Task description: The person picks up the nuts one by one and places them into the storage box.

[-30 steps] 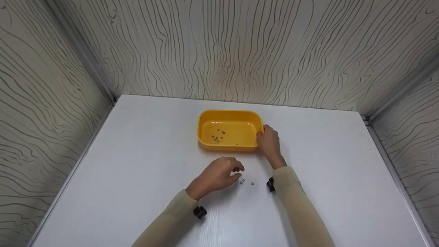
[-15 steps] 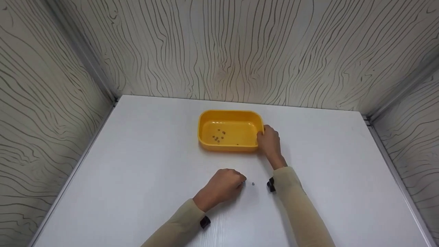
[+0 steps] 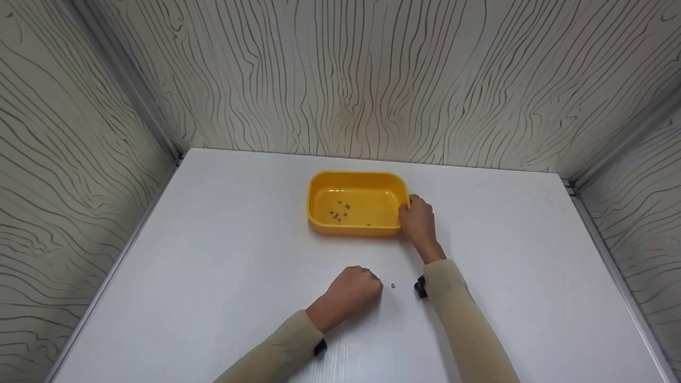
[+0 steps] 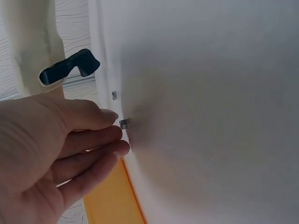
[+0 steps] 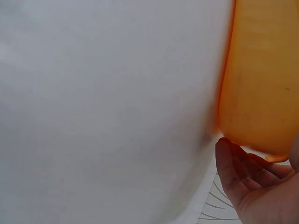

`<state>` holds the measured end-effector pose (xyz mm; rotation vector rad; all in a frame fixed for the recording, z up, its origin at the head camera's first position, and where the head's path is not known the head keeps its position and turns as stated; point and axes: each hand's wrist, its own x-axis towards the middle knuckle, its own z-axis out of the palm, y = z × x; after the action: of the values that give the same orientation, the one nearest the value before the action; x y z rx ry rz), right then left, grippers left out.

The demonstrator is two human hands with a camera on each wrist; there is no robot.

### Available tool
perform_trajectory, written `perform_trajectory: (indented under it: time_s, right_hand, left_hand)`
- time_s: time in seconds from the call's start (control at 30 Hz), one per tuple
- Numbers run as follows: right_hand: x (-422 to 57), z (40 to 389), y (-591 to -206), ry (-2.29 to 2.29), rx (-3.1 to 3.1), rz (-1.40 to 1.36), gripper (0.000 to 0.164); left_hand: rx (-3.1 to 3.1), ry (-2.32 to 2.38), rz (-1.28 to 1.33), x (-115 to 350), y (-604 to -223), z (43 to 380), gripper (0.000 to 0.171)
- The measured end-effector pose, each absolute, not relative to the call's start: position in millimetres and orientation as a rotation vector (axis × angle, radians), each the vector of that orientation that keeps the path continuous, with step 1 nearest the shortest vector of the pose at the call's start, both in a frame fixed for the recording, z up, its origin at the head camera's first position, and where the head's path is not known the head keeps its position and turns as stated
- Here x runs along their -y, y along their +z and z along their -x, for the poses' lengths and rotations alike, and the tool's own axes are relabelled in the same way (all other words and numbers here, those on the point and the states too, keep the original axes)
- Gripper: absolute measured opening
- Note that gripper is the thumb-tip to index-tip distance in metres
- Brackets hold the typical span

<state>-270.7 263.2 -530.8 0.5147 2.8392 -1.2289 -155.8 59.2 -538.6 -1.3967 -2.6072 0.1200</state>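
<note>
My left hand point(image 3: 354, 292) is low over the white table, its fingers bent down. In the left wrist view, the thumb and forefinger tips close on a small metal nut point(image 4: 124, 123) at the table surface. Another small metal nut point(image 3: 393, 285) lies just right of that hand. With my right hand point(image 3: 419, 221) I grip the right end of a yellow rectangular tub point(image 3: 356, 231), thumb over the rim and fingers outside. Several small nuts point(image 3: 339, 215) are scattered in the tub, mostly on its left side.
The white table point(image 3: 223, 239) is bounded by a wood-grain patterned panel point(image 3: 340, 80) at the back and similar panels at both sides. Dark wrist mounts point(image 3: 421, 288) sit on the beige sleeves point(image 3: 452, 303).
My left hand has come down and toward me, its fingers closing from spread to pinched at the nuts. Two nuts beside it are now hidden from the head view. Right hand and tub stay put.
</note>
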Motion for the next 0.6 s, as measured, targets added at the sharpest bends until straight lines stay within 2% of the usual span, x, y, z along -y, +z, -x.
perform_trajectory:
  time_s: [0.6]
  right_hand:
    - [-263.4, 267.8, -530.7, -1.281, -2.832, -0.498, 0.034]
  left_hand:
    - [2.477, 0.203, 1.36, -65.0, -546.1, 155.5, 0.021]
